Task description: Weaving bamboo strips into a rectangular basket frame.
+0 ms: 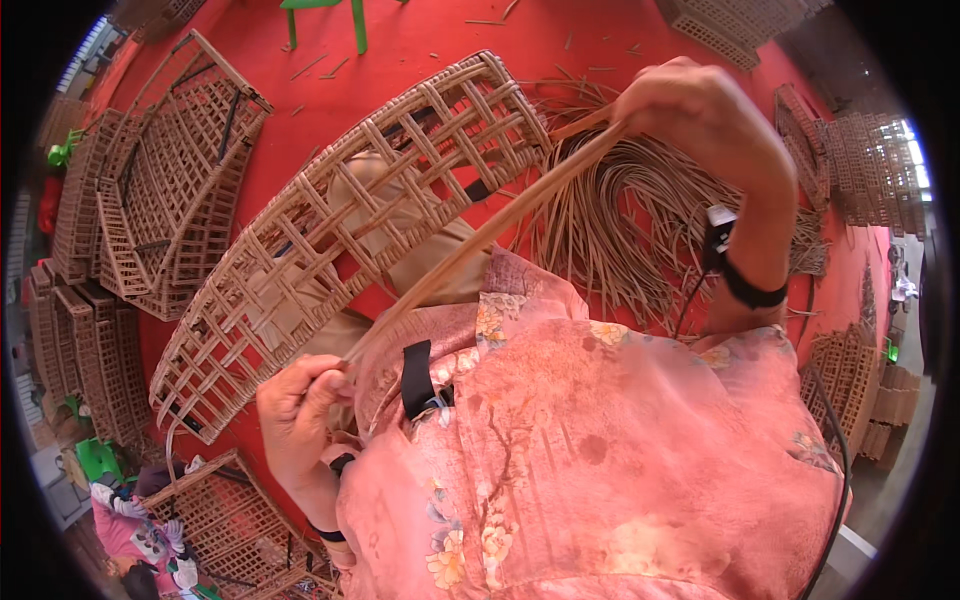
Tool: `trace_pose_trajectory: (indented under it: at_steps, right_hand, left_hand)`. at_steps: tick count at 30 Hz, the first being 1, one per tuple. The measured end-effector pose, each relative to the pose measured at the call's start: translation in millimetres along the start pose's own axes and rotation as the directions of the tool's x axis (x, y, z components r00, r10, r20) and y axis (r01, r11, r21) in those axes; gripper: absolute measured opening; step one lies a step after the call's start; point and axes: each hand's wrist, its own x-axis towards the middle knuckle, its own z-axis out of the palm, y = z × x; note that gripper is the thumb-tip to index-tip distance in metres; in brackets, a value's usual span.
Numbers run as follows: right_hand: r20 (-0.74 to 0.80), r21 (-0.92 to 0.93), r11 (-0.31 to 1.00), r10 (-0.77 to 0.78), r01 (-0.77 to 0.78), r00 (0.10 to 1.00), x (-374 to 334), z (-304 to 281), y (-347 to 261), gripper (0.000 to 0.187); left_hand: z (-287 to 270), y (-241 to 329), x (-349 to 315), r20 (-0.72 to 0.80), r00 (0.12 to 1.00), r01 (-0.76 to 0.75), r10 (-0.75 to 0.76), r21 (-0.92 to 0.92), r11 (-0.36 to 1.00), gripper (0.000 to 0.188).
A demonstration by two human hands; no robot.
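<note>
A long tan rattan-like strand (490, 230) is stretched slantwise between my hands. My left hand (305, 410) pinches its lower end near my lap, fingers closed. Up at the right, my right hand (675, 100) is closed round the other end, slightly blurred. Beyond the strand, an open-weave wicker panel (330, 235) with a curved, wrapped rim leans across my knees. A dark piece (482, 190) shows on its near edge. Below my right hand lies a big coiled heap of loose strands (620, 220) on the floor.
Woven frames (180, 180) stand stacked at the left, with more stacks (875, 170) at the right. A green stool (325, 12) is at the top. Another person (140, 520) works on a woven panel (240, 515) at lower left. Strand scraps lie on the red floor (420, 30).
</note>
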Motion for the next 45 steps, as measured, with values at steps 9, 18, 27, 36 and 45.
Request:
trace_pose_trajectory:
  at_steps: [9, 18, 27, 36, 45]
  right_hand:
    - [-0.694, 0.136, 0.987, 0.034, 0.085, 0.719, 12.7, 50.6, -58.7, 0.023]
    - [-0.059, 0.025, 1.0, -0.016, 0.018, 0.998, 3.0, 117.2, -44.8, 0.041]
    - [-0.002, 0.004, 0.998, 0.069, -0.069, 0.998, -19.9, 74.8, 25.5, 0.017]
    - [0.022, 0.316, 0.947, -0.064, 0.054, 0.998, -12.9, 111.4, -4.5, 0.013]
    - [-0.175, 0.013, 0.965, 0.259, -0.26, 0.95, -29.0, 50.0, 42.7, 0.02]
  left_hand:
    - [54.7, 47.2, 61.0, 0.257, 0.966, -0.055, -0.01, 0.245, 0.968, 0.012]
    - [87.3, 57.0, 88.2, 0.401, 0.914, -0.172, 0.053, 0.265, 0.949, 0.007]
    - [56.4, 28.2, 65.3, 0.221, 0.96, 0.087, -0.17, 0.342, 0.936, 0.008]
    - [113.0, 46.3, 108.4, 0.406, 0.91, -0.195, 0.08, 0.249, 0.949, 0.009]
    - [131.5, 32.7, 137.7, 0.208, 0.957, -0.254, 0.203, 0.259, 0.932, 0.009]
